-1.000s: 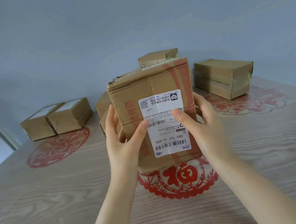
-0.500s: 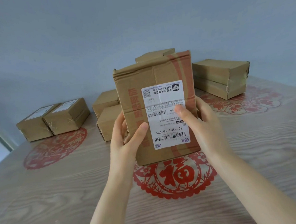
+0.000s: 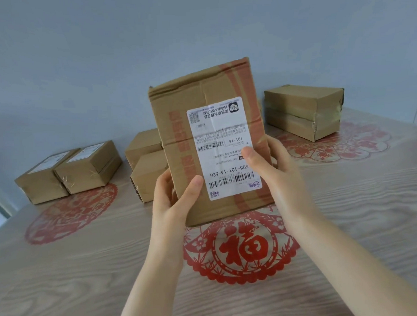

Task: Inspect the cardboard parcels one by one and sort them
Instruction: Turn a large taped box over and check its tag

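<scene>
Obs.: one cardboard parcel (image 3: 213, 85) is held up in front of the camera, above the red paper-cut (image 3: 241, 250) on the bench (image 3: 88, 273). It appears lifted clear of the surface.

Hands: both are clamped on the parcel's lower half, one on each long side. The left hand (image 3: 173, 203) wraps the left edge with its thumb on the front face. The right hand (image 3: 281, 175) wraps the right edge, with its thumb pressed onto the white shipping label (image 3: 223, 133).

Handling (judgement):
- The corrugated board is creased across the middle and scuffed at the top corner, but the faces hold flat. It is stiff enough to grip by the edges.
- It is probably light to moderate, since a grip low on the sides carries it upright.
- The label and taped seams look smooth and may slip under a thumb. The bare cardboard edges are the better hold.
- Avoid squeezing the mid crease.

Orientation: the long axis is near vertical, with the top leaning slightly left. The labelled broad face is turned toward the viewer, and its print looks inverted.

Surroundings: a left pair of parcels (image 3: 68, 170), a centre pair (image 3: 147, 161) behind the held one, and a right stack (image 3: 301, 112), all resting on the bench.
</scene>
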`<state>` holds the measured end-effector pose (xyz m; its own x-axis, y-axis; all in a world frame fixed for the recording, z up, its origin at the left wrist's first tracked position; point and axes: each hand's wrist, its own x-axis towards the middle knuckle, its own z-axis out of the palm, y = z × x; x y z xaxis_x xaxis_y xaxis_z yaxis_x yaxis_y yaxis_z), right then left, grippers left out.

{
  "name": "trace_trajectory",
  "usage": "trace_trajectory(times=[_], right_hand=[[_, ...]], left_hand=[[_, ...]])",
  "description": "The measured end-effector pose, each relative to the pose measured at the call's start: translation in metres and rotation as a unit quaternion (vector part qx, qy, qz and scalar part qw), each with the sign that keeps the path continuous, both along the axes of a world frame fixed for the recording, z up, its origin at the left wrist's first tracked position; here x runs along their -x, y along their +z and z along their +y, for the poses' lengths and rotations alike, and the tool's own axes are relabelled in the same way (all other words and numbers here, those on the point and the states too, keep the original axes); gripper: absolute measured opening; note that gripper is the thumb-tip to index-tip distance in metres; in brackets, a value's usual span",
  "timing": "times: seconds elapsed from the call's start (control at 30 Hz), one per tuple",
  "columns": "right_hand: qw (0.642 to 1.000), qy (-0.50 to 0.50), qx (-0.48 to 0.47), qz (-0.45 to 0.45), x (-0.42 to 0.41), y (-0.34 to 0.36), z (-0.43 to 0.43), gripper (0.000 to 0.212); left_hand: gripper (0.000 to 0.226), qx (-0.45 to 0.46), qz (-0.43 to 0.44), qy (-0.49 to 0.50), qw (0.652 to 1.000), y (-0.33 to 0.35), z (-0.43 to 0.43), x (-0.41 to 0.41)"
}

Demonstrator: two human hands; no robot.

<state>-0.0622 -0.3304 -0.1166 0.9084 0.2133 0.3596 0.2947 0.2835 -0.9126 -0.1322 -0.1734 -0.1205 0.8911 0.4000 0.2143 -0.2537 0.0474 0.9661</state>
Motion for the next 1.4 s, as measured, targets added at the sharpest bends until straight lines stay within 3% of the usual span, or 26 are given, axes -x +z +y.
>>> trace_trajectory(times=[0.23, 0.47, 0.63, 0.77, 0.87, 0.97, 1.07, 1.3, 1.4], right_hand=[[0.999, 0.002, 0.004, 0.033, 0.005, -0.004, 0.009, 0.063], [0.997, 0.006, 0.006, 0.077, 0.004, -0.006, 0.007, 0.06], [0.998, 0.022, 0.024, 0.054, 0.01, -0.007, 0.012, 0.054], [0.992, 0.004, 0.003, 0.123, 0.002, -0.008, 0.009, 0.049], [0.993, 0.024, 0.026, 0.109, 0.007, -0.009, 0.011, 0.057], [0.995, 0.035, 0.05, 0.08, 0.012, -0.007, 0.014, 0.062], [0.993, 0.028, 0.041, 0.107, 0.009, -0.007, 0.013, 0.056], [0.991, 0.033, 0.03, 0.125, 0.007, -0.008, 0.014, 0.047], [0.991, 0.03, 0.03, 0.129, 0.008, -0.01, 0.016, 0.056]], left_hand=[[0.067, -0.014, -0.008, -0.014, 1.0, 0.006, 0.004, 0.004], [0.084, -0.035, 0.021, 0.025, 0.999, 0.004, 0.007, 0.001], [0.072, -0.012, 0.005, 0.026, 1.0, 0.006, 0.009, 0.002], [0.092, -0.054, 0.014, -0.002, 0.998, 0.004, 0.004, 0.001], [0.097, -0.047, 0.011, 0.019, 0.999, 0.003, 0.005, 0.0], [0.092, -0.021, 0.01, 0.041, 0.999, 0.004, 0.009, -0.001], [0.083, -0.039, 0.03, 0.021, 0.999, 0.002, 0.009, -0.002], [0.117, -0.04, 0.042, 0.018, 0.998, -0.003, 0.015, -0.006], [0.113, -0.023, 0.035, 0.031, 0.999, -0.005, 0.014, -0.007]])
